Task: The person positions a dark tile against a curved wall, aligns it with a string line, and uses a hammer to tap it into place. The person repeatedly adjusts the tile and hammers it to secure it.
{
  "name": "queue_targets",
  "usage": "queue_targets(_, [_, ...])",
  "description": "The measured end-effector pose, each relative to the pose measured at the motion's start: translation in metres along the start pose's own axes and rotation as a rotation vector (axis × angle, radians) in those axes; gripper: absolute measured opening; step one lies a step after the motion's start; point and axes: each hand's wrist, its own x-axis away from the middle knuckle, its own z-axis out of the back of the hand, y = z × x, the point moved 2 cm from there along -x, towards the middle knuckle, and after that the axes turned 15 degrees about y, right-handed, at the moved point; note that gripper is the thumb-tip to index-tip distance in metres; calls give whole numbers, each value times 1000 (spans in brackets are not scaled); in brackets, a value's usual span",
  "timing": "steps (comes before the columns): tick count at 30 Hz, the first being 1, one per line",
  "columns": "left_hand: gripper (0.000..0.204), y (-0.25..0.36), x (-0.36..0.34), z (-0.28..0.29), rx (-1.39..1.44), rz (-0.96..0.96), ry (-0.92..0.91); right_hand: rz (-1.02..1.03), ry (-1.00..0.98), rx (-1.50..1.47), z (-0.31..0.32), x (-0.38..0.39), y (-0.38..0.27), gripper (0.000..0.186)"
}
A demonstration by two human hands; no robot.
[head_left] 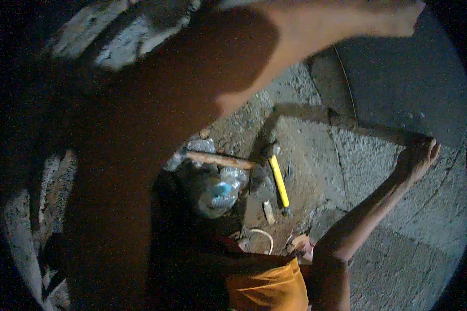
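Note:
A large, blurred left arm crosses close in front of me from the lower left to the upper right. My left hand (399, 20) ends at the upper edge of a dark grey sheet (410, 83); its fingers are unclear. Farther down, my right forearm stretches up and to the right from a bent elbow. My right hand (423, 151) is closed at the lower edge of this sheet and seems to grip it. Left of the right arm, a hammer with a yellow handle (279, 181) lies on the ground. Another tool with a wooden handle (218, 159) lies beside it.
Clear plastic bags, one with something blue (220, 192) inside, lie by the wooden handle. A small pale piece (268, 212) and a curved white cord (264, 236) are nearby. Orange cloth (270, 287) shows at the bottom. Rough concrete slabs (368, 160) lie right.

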Motion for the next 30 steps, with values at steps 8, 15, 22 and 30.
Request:
queue_targets(8, [22,-32,78,85,-112,569,-85,-31,63,44,-1,-14,-6,15])
queue_targets(15, [35,-66,108,88,-133,907,-2,-19,202,-59,1,-13,-7,17])
queue_targets(22, [39,-70,87,67,94,977,30,183,-2,185,-1,-9,-1,14])
queue_targets(30, [49,-65,63,67,130,1070,58,4,9,-86,-44,1,52,19])
